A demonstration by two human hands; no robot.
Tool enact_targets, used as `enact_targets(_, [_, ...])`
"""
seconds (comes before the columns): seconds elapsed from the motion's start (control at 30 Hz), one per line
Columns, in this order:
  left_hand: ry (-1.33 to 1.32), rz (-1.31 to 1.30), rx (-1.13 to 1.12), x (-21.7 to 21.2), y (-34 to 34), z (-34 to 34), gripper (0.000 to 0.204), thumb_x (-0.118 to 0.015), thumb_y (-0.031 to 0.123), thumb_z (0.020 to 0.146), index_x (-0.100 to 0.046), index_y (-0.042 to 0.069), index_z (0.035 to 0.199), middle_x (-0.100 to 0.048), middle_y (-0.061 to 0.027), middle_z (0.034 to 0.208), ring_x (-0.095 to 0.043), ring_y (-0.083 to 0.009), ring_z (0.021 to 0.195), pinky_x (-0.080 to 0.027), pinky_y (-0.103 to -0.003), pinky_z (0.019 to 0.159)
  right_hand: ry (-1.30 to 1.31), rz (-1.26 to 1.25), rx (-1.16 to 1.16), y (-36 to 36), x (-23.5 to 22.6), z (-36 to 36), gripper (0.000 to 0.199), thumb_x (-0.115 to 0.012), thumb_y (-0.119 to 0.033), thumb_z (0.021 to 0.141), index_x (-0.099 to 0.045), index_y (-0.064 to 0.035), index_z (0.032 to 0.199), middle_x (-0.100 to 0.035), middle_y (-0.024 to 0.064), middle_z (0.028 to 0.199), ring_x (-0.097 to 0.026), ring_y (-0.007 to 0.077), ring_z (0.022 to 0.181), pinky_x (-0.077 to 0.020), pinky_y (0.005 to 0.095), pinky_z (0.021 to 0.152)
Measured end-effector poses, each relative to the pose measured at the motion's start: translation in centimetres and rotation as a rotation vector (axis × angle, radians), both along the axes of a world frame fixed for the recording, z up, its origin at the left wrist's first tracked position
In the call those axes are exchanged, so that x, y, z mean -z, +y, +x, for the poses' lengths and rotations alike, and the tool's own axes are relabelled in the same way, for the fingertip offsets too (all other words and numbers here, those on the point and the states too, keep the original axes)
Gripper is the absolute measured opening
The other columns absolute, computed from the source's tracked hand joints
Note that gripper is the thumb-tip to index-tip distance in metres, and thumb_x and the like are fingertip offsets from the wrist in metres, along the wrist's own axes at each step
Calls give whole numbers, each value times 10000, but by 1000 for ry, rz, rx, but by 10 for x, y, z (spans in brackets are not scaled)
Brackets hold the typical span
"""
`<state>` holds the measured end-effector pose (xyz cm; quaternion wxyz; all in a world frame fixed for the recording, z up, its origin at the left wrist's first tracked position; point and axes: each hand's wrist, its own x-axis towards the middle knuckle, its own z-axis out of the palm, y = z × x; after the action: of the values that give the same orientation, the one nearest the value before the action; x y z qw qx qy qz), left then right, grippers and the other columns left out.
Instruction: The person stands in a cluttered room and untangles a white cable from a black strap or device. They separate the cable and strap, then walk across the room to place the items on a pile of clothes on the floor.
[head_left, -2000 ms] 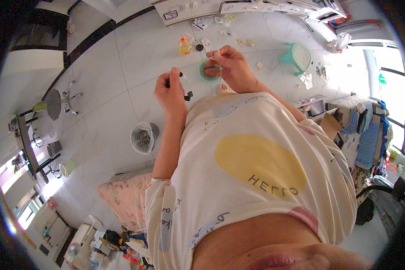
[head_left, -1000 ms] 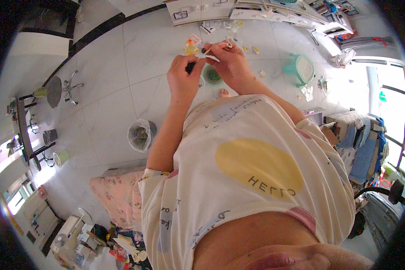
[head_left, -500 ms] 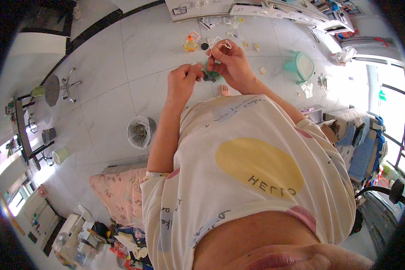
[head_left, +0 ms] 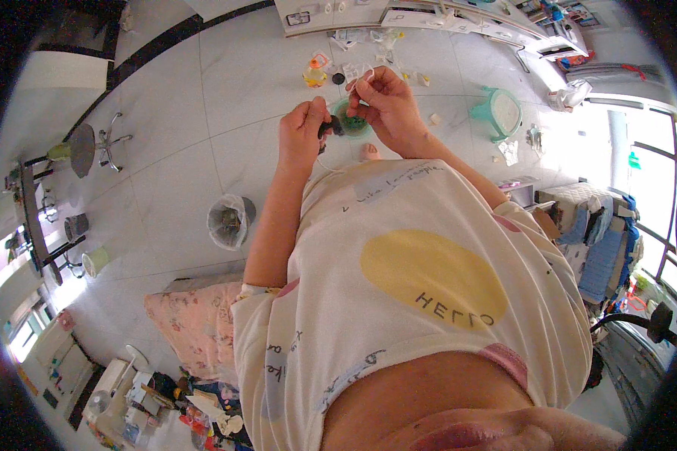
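My left hand (head_left: 302,134) is closed on a small dark, clumped item (head_left: 331,126), too small to name exactly. From below that hand a thin white string trails toward my shirt. My right hand (head_left: 390,105), a little to the right, has its fingers pinched on a white cord (head_left: 368,73) that loops above the thumb. Beneath the gap between my hands is a round green bowl (head_left: 357,131) with dark green bits in it; my right fingers hide part of its rim.
A lined waste bin (head_left: 232,221) stands on the tiled floor at left, and a green stool (head_left: 496,114) at right. Beyond my hands lie a bottle of yellow liquid (head_left: 315,77) and loose wrappers. A floral pink cloth (head_left: 192,323) covers something at lower left.
My left hand has drawn slightly away from the right with the dark item. The green bowl below now shows more clearly. My right hand stays nearly in place with the white cord.
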<state>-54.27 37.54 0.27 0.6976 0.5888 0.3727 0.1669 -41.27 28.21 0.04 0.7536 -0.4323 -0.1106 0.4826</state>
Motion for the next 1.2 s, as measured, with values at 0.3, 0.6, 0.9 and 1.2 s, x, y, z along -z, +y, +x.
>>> enact_targets(0.3, [-58,-465,8,-5,-4,2,302,-540,293,863,-539,32,711,-466,-4,577,-352,-49,418,-225,-189,363,38,-2,77,1,-2,-1,80,-526,-87,857,-457,-48,864,-571,96,816,-572,182,678,-531,338,600])
enact_targets(0.6, [13,-292,31,-10,-13,5,195,-589,218,822,-558,58,716,-459,23,578,-331,-37,426,-215,-188,365,-22,-21,69,-4,0,5,60,-528,-62,853,-469,-61,850,-572,93,833,-564,148,678,-522,302,610])
enact_targets(0.9, [-16,-335,26,-9,-12,5,259,-516,289,848,-510,74,705,-431,15,594,-356,-48,452,-257,-197,369,-30,-21,55,-7,0,6,72,-549,-50,838,-482,-60,812,-569,72,811,-564,144,707,-524,306,616])
enact_targets(1.2, [31,-269,132,-19,-24,17,186,-553,254,841,-569,69,847,-456,48,619,-384,-31,484,-289,-183,403,-120,-76,102,-11,-5,15,68,-548,-45,836,-482,-54,822,-558,59,778,-536,136,674,-518,305,641])
